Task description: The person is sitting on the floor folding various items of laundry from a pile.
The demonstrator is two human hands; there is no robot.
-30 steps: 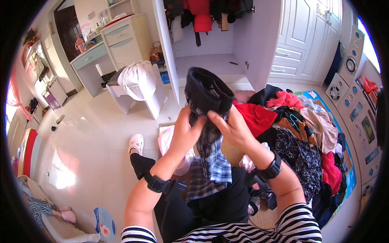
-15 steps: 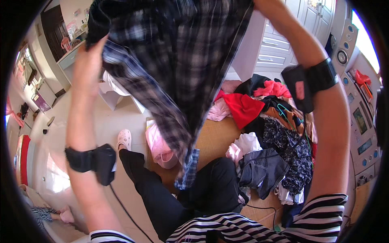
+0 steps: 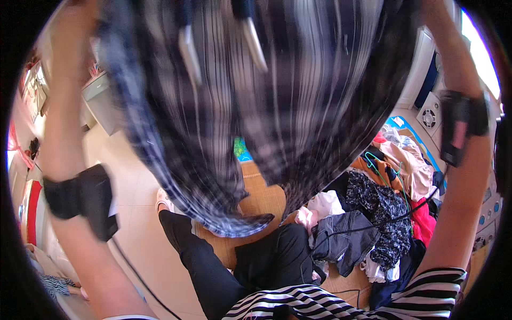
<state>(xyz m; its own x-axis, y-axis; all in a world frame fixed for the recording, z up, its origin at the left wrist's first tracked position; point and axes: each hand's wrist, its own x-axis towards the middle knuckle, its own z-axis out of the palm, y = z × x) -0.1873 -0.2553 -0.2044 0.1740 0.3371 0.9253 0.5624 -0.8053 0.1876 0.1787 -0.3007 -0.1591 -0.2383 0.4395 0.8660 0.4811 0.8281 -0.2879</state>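
Note:
A pair of dark plaid drawstring pants (image 3: 314, 96) hangs spread between my raised hands and fills the upper middle, blurred by motion. Two pale cord ends dangle from its top, and the two legs part near my lap. My left hand (image 3: 85, 13) is at the upper left edge of the cloth, smeared and partly cut off. At the upper right edge my right hand (image 3: 432, 10) is mostly out of the picture. The fingers hardly show, but the waist end stays stretched between both hands, held up by them.
On the right lies a heap of clothes: dark denim shorts (image 3: 346, 237), a black-and-white patterned garment (image 3: 373, 205), a white cloth (image 3: 325, 202) and a green hanger (image 3: 373, 162). A woven mat (image 3: 261, 200) lies under it. Black cables run from both wrist bands.
The pants have been raised and spread wider, and their legs have swung apart. Both hands have moved outward and up toward the picture's rim.

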